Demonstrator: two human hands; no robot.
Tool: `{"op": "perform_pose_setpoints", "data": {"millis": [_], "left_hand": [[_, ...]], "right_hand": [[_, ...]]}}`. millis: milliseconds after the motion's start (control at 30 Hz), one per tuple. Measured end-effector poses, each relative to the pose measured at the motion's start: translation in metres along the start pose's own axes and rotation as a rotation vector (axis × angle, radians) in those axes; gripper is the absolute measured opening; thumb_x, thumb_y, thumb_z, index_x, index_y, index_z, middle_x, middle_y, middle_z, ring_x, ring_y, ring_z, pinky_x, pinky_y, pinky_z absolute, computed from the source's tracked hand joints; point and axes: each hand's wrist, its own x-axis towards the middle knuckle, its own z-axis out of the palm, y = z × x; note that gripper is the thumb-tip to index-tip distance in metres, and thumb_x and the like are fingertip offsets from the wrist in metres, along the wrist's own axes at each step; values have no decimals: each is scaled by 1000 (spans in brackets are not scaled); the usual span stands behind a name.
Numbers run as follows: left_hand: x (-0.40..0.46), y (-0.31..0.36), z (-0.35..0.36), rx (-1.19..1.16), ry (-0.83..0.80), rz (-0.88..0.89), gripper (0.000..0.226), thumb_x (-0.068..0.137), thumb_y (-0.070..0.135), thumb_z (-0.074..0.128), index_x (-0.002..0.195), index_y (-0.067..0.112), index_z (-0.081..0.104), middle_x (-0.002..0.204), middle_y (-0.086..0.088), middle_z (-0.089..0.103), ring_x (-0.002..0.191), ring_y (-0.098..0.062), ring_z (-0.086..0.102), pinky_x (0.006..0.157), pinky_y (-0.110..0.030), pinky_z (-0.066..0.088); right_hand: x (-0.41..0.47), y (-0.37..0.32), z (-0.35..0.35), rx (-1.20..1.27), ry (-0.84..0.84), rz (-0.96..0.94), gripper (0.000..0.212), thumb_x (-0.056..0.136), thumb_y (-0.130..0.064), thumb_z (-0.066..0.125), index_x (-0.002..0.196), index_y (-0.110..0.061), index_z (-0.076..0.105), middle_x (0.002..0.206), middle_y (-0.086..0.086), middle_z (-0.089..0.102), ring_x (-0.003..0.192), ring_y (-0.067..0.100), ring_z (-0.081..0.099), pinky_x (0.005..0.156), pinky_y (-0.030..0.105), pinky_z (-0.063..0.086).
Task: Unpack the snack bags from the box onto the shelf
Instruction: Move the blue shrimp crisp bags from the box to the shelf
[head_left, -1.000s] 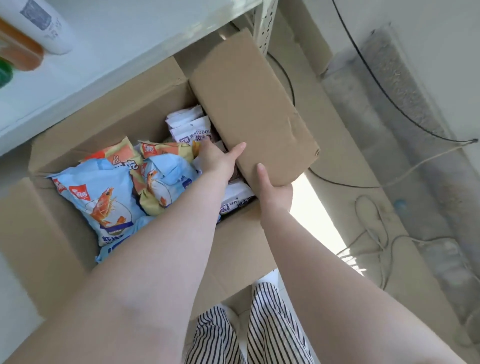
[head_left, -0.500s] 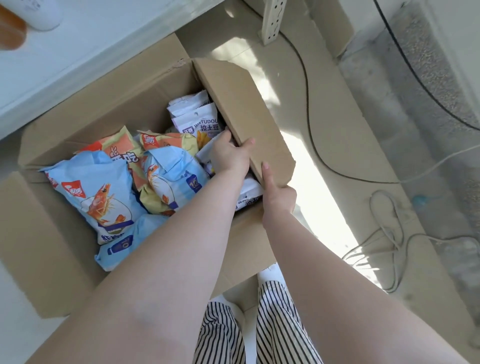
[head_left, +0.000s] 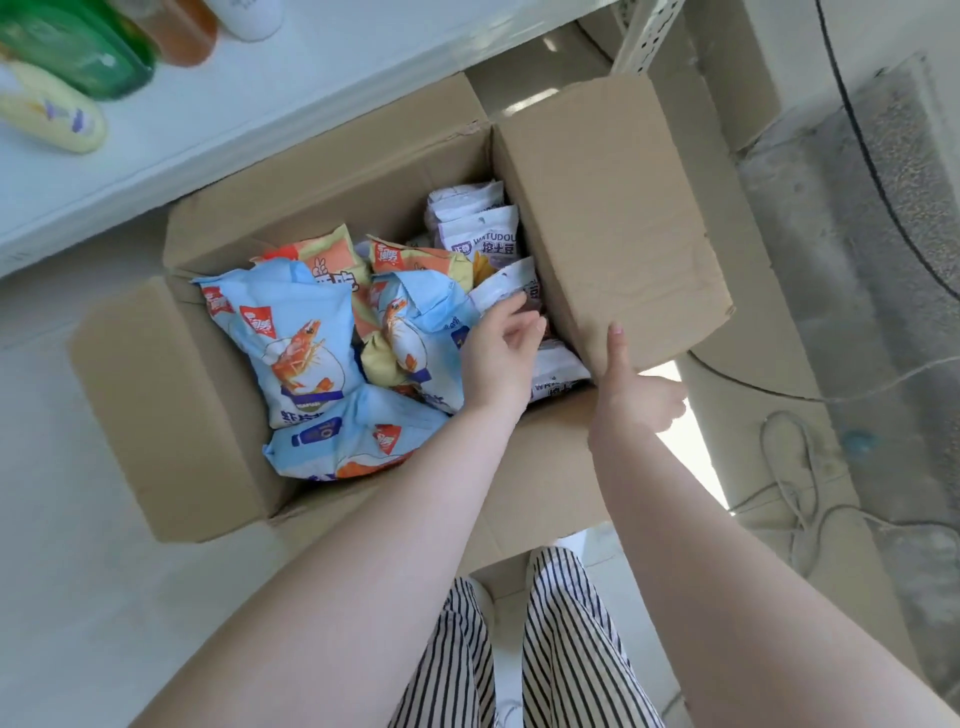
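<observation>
An open cardboard box (head_left: 171, 415) stands on the floor below a white shelf (head_left: 311, 104). Inside lie several snack bags: light blue shrimp bags (head_left: 291, 343), orange and yellow bags (head_left: 332, 260), and white bags with purple print (head_left: 478, 234) along the right wall. My left hand (head_left: 498, 358) is inside the box over the bags. Its fingers are loosely curled at the edge of a white bag and hold nothing. My right hand (head_left: 634, 395) grips the near corner of the right flap (head_left: 613, 208), with the thumb on top.
Green, orange, white and yellow bottles (head_left: 78, 57) lie on the shelf at the upper left. A perforated shelf post (head_left: 644, 36) rises behind the box. Cables (head_left: 795, 467) trail over the floor to the right. My striped trouser legs (head_left: 519, 649) are below the box.
My left hand has let go of the right flap's edge and dropped over the bags. The flap is folded further outward, and the view has shifted so that more of the shelf shows.
</observation>
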Motion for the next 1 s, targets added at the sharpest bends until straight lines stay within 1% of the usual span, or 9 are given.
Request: {"op": "perform_pose_setpoints", "data": {"millis": [133,200,267,400,567,667,800,900,1000], "left_hand": [[-36,-20,-60,-87,191,-46,29,92,18,64,120,14,64,101,5,68,96,-6,65,94,-26,51],[-48,-28,-91,-123,293,-82,29,92,19,64,120,14,64,105,4,68,96,-5,65,92,-26,52],[-55,-35,-118,-149,364,-125,30,93,17,63,122,11,62,107,1,67,91,0,62,79,-12,51],[-52,-55,-152,-145,429,-148,34,92,18,64,124,9,60,110,-3,66,98,-9,62,89,-18,46],[-44,-75,-164,-155,370,-146,38,93,21,62,130,12,57,114,0,63,97,-3,58,85,-11,43],[-44,-86,-162,-190,303,-127,42,93,20,62,133,13,54,117,0,62,98,-1,58,81,-4,44],[-47,-93,-165,-223,285,-110,43,92,19,64,133,14,54,117,-1,63,98,2,59,76,-1,44],[-48,-95,-173,-198,297,-95,39,90,21,65,128,17,58,117,-1,64,98,2,60,76,-3,44],[-45,-90,-182,-207,311,-90,36,89,21,67,124,20,58,119,-1,63,95,6,59,77,-4,44]], "right_hand": [[-41,5,-20,21,38,-315,94,77,-50,77,147,-8,32,143,16,39,134,32,37,104,37,33],[-66,14,-19,-37,-91,-477,87,80,-45,76,145,-4,36,140,16,43,133,30,38,103,26,28],[-88,22,-8,-151,-280,-581,87,79,-47,76,143,-3,37,141,15,45,135,29,38,109,29,29],[-111,33,34,-387,-456,-794,102,72,-45,82,149,-4,29,148,13,39,142,28,30,116,37,25],[-112,42,83,-659,-450,-890,132,65,-57,83,155,-5,1,161,15,14,150,28,10,122,39,14],[-105,45,97,-748,-423,-891,137,63,-59,82,155,-8,-7,160,17,16,149,29,14,121,38,15],[-93,40,97,-710,-435,-820,103,70,-38,86,146,-12,22,139,11,48,127,31,49,93,43,45],[-91,30,86,-638,-433,-825,59,74,-31,83,114,-10,44,111,7,62,104,31,59,74,36,44],[-93,18,71,-434,-461,-786,49,70,-30,86,104,-15,53,96,-3,63,94,22,63,74,32,47]]}}
